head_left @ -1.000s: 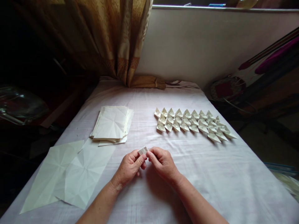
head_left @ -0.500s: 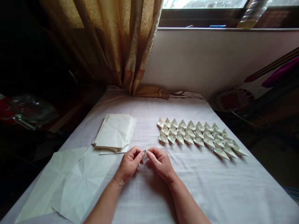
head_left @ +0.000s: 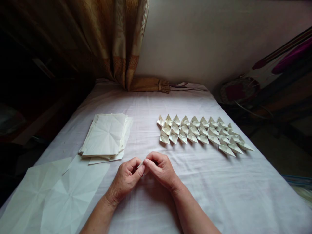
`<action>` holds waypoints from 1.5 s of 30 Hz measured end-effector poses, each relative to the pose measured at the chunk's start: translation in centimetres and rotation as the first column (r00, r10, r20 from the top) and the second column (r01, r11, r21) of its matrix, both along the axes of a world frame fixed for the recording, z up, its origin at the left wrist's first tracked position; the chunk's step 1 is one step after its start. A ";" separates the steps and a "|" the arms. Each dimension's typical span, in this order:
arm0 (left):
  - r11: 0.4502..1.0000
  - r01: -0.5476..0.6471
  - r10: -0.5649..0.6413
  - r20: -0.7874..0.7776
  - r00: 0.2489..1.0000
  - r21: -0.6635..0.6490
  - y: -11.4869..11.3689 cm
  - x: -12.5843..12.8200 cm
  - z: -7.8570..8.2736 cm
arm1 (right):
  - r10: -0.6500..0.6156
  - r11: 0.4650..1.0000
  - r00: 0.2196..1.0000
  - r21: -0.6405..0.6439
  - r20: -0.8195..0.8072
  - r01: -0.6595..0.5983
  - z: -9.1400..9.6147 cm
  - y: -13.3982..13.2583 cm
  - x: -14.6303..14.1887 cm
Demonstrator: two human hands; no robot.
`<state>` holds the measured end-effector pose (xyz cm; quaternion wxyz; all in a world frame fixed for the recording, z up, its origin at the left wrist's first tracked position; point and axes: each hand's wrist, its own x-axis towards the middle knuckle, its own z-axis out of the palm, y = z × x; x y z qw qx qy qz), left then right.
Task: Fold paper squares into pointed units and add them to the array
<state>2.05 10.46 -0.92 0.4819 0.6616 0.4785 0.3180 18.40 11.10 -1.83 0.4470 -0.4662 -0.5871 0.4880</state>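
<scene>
My left hand (head_left: 124, 179) and my right hand (head_left: 159, 169) meet at the near middle of the table, fingertips pinched together on a small folded piece of white paper (head_left: 140, 164), of which only a sliver shows. Beyond my right hand lie several folded paper boats (head_left: 202, 134) in tidy rows. A stack of creased white sheets (head_left: 106, 136) sits beyond my left hand. Two unfolded creased sheets (head_left: 52, 198) lie flat at the near left.
A white cloth (head_left: 219, 191) covers the table. A brown curtain (head_left: 114, 42) hangs at the back, its hem resting on the far edge. Dark clutter stands off the left side, and coloured fabric and cables (head_left: 273, 74) off the right.
The folded piece, plainly visible a second ago, is now almost hidden between my fingertips. The view tilted up to show the window, then dropped back down.
</scene>
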 end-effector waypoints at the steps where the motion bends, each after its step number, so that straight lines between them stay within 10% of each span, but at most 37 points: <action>1: 1.000 -0.004 0.004 0.001 1.000 0.001 0.0 0.0 -0.1 | -0.003 1.000 1.000 -0.013 -0.012 0.003 0.0 0.0 0.0; 22: 1.000 0.020 -0.020 0.018 1.000 0.012 -0.1 -0.2 -0.2 | -0.083 0.996 0.996 0.024 -0.015 0.084 -0.1 -0.3 -0.7; 33: 0.962 -0.240 0.256 0.118 0.959 -0.132 -0.4 0.0 0.2 | -0.008 1.000 0.999 0.005 -0.037 0.009 0.2 -0.3 -0.4; 45: 0.998 -0.036 0.038 0.052 0.998 -0.041 -0.4 0.0 0.1 | -0.040 0.999 0.996 -0.015 -0.074 0.039 -0.2 -0.4 -0.5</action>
